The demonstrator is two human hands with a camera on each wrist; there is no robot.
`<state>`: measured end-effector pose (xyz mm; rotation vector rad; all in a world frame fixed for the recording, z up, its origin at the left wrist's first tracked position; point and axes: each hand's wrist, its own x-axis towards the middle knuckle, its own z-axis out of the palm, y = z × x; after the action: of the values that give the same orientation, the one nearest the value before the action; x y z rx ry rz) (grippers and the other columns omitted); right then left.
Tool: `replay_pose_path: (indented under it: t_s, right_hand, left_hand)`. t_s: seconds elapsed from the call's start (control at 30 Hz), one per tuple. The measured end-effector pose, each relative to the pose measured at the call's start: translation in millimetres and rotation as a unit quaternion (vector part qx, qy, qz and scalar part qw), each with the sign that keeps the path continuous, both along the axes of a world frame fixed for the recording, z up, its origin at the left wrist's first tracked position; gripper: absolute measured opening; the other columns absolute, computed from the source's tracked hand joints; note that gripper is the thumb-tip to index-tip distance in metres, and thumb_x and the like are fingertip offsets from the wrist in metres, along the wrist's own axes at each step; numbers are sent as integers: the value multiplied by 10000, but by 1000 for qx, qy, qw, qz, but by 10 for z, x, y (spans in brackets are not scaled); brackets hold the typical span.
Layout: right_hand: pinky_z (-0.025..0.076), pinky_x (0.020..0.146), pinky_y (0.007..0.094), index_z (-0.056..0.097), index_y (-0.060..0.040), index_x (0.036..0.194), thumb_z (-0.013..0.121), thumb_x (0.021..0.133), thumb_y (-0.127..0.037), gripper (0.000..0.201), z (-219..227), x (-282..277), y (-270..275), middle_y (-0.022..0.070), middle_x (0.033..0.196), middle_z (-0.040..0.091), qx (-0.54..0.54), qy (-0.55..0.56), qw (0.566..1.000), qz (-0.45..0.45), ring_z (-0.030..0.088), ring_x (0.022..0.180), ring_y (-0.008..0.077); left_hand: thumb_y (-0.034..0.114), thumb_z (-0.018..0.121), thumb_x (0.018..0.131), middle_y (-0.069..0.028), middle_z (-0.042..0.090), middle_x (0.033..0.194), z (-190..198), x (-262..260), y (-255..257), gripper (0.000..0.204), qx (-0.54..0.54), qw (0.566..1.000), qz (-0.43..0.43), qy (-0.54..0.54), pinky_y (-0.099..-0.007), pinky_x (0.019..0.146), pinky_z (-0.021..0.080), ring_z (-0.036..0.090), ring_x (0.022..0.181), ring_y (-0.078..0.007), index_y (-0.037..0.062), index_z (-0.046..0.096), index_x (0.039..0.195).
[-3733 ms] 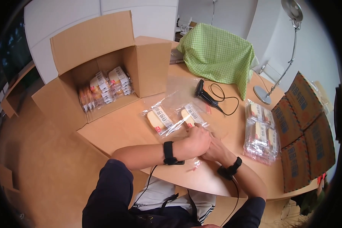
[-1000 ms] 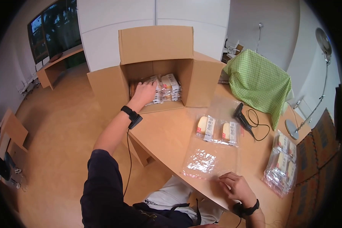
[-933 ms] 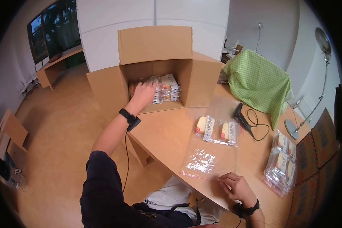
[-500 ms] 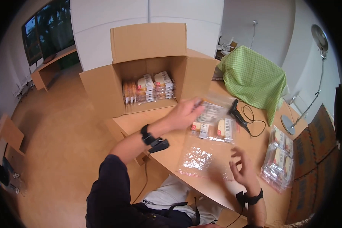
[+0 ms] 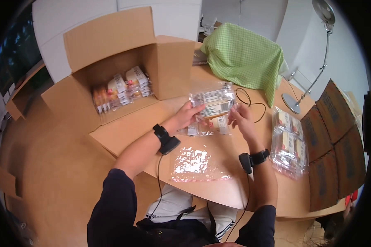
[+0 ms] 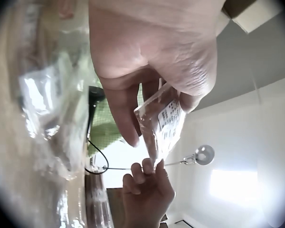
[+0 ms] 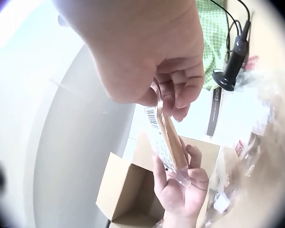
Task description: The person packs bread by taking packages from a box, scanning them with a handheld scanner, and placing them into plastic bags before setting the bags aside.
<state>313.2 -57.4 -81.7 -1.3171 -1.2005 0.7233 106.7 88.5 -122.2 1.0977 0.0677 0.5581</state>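
Note:
Both hands hold one wrapped bread slice (image 5: 212,102) above the table, its printed label and barcode facing up in the head view. My left hand (image 5: 184,116) grips its left edge between thumb and fingers. At the opposite edge, my right hand (image 5: 243,118) pinches the wrapper, as the right wrist view also shows the packet (image 7: 168,137) edge-on. Beneath them lies a large clear plastic bag (image 5: 193,162) with a pink-edged mouth toward the person. Two wrapped slices (image 5: 218,124) sit at its far end, partly hidden by the held packet.
An open cardboard box (image 5: 174,70) at the back left holds several wrapped slices (image 5: 121,88). A black handheld scanner (image 7: 235,64) with a cable lies beyond the bag. Filled clear bags (image 5: 287,142) are at right, beside brown cartons (image 5: 334,148). A green checked cloth (image 5: 243,61) and lamp (image 5: 292,103) stand behind.
The left hand reached into the box, came out with a wrapped slice and carried it right, over the bag. The right hand rose from the table edge and took the packet's other side.

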Motion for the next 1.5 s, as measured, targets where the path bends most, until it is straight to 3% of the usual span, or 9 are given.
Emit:
replay_pose_path:
  t_s: [0.33,0.43,0.5,0.7,0.97,1.27,1.3,1.4,1.5]
  right_hand:
    - [457,503,219,539,-37,997,508,1005,-184,151,-231,239,41,34,800,631,-53,-75,995,29,627,691,97]
    - [515,626,337,534,11,1074,567,948,-153,209,-380,530,205,129,825,645,37,-225,971,-77,656,731,238]
    - [534,765,379,533,9,1108,619,895,-155,282,-428,725,311,143,994,658,33,-401,890,-215,645,934,293]
    - [416,1020,428,406,27,1348,652,830,-155,601,-495,897,628,276,1329,505,-94,-469,862,-169,486,1259,384]
    - [472,946,467,372,-17,1407,688,768,-107,719,-497,896,898,282,1192,602,-135,-492,849,-141,579,1123,419]
    - [442,951,403,379,10,1393,643,790,20,658,-430,1248,749,247,1265,531,-41,-341,927,-150,569,1129,373]
    - [488,820,372,371,-19,1396,637,782,39,672,-363,1225,704,171,1179,547,40,-366,919,-139,604,987,286]
    - [438,560,270,395,-94,1366,623,754,75,675,-24,1025,354,36,906,486,32,-122,988,-88,517,675,114]
    - [480,565,290,480,-26,1229,617,772,18,479,318,707,12,43,874,517,81,-32,991,-98,568,675,132]
  left_hand:
    - [132,601,941,-158,640,1147,-63,1,3,374,-1,999,-13,34,-374,767,610,679,958,-253,-17,490,1266]
    - [121,582,952,-156,632,1172,-139,12,58,360,-36,999,11,23,-383,784,609,673,983,-261,-15,486,1270]
    - [106,574,955,-149,625,1191,-161,34,47,352,-68,996,37,45,-386,784,610,668,997,-265,-10,486,1275]
    - [91,563,955,-165,596,1232,-156,33,42,373,-66,996,39,44,-384,794,609,653,1026,-265,-18,458,1296]
    - [76,541,963,-189,616,1184,-159,42,36,365,-80,996,30,14,-381,777,610,681,949,-295,-36,449,1299]
    - [83,547,961,-190,620,1176,-187,59,41,367,-74,996,39,19,-375,759,609,680,955,-297,-38,442,1292]
    - [83,547,961,-190,620,1176,-203,63,46,367,-76,996,38,20,-375,759,609,680,955,-297,-38,442,1292]
    - [84,545,961,-184,606,1207,-216,70,54,361,-76,997,29,1,-375,751,610,668,985,-297,-26,443,1289]
    - [77,545,958,-179,591,1231,-159,42,17,372,-70,997,40,23,-373,745,612,657,1010,-299,-17,435,1301]
